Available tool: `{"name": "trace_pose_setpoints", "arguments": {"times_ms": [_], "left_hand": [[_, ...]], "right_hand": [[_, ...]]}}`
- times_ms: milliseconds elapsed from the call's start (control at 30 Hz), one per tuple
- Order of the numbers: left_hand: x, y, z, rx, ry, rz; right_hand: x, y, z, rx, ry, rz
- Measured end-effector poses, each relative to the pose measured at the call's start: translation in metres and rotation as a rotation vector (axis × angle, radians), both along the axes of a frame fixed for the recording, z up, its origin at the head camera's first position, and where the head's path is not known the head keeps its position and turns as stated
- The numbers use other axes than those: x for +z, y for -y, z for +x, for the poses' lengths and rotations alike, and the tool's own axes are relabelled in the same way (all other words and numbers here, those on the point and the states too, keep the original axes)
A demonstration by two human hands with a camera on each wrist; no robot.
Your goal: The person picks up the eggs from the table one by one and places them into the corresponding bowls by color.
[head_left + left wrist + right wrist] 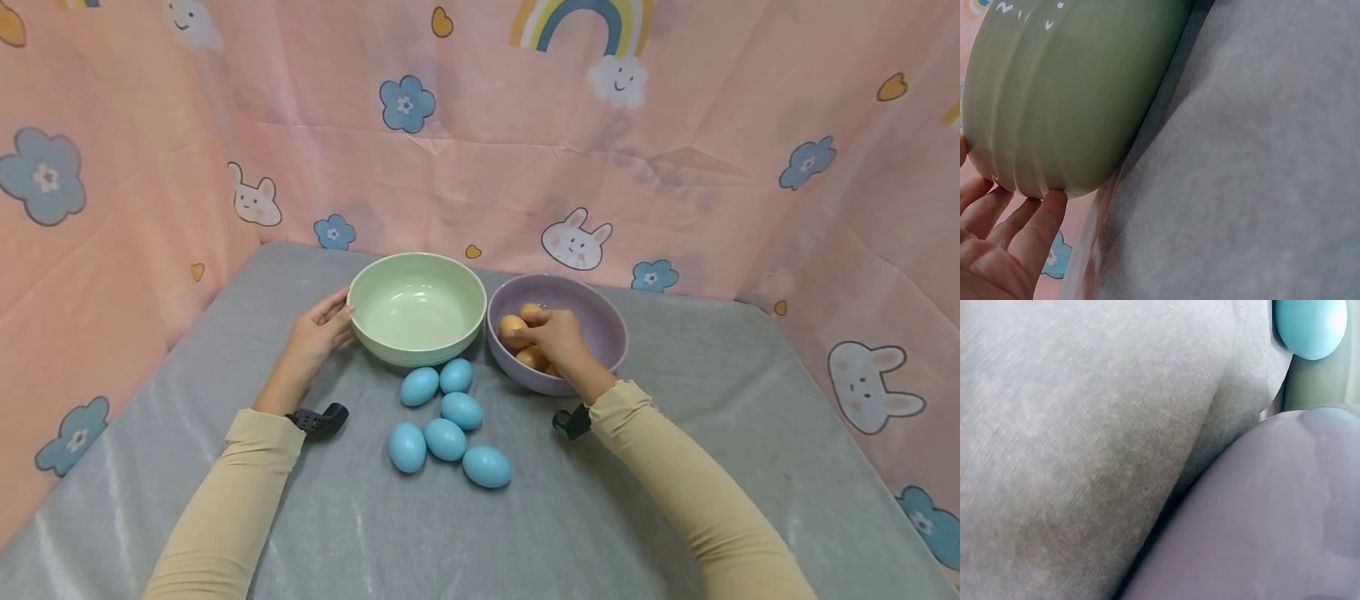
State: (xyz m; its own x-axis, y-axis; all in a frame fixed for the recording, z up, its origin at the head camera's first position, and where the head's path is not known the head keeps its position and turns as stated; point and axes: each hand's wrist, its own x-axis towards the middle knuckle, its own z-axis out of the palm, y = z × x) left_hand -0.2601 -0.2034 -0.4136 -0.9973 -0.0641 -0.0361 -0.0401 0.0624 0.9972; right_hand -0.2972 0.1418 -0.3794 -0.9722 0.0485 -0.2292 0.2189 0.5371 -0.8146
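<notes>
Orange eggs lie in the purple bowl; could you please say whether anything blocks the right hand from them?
Nothing visible does: the right hand reaches into the purple bowl, touching an orange egg.

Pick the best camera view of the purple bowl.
Head view: it shows the purple bowl from above, rim, inside and orange eggs included, though the right hand covers part. The right wrist view gives only a close, cropped piece of its outer wall; the left wrist view doesn't show it.
</notes>
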Motion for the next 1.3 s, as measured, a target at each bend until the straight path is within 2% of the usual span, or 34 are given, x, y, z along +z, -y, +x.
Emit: {"name": "trace_pose_setpoints", "arguments": {"times_ms": [367,567,867,1033,1167,1300], "left_hand": [[0.001,0.000,0.000,-0.001,-0.004,0.005],[0.001,0.001,0.001,0.000,-0.004,0.002],[-0.001,0.001,-0.001,-0.003,0.004,0.010],[-0.001,0.000,-0.002,-0.005,0.008,0.017],[-0.002,0.000,-0.002,-0.009,0.002,0.022],[-0.001,0.000,-0.001,-0.008,-0.003,0.018]], "right_hand": [[0.002,0.000,-0.001,-0.001,0.001,0.002],[0.001,0.000,0.000,0.011,-0.037,0.001],[0.003,-0.002,0.003,0.001,-0.089,-0.081],[0.011,-0.006,0.018,0.016,-0.133,-0.129],[0.021,-0.009,0.040,0.067,-0.160,-0.120],[0.026,-0.012,0.061,0.119,-0.148,-0.115]]}}
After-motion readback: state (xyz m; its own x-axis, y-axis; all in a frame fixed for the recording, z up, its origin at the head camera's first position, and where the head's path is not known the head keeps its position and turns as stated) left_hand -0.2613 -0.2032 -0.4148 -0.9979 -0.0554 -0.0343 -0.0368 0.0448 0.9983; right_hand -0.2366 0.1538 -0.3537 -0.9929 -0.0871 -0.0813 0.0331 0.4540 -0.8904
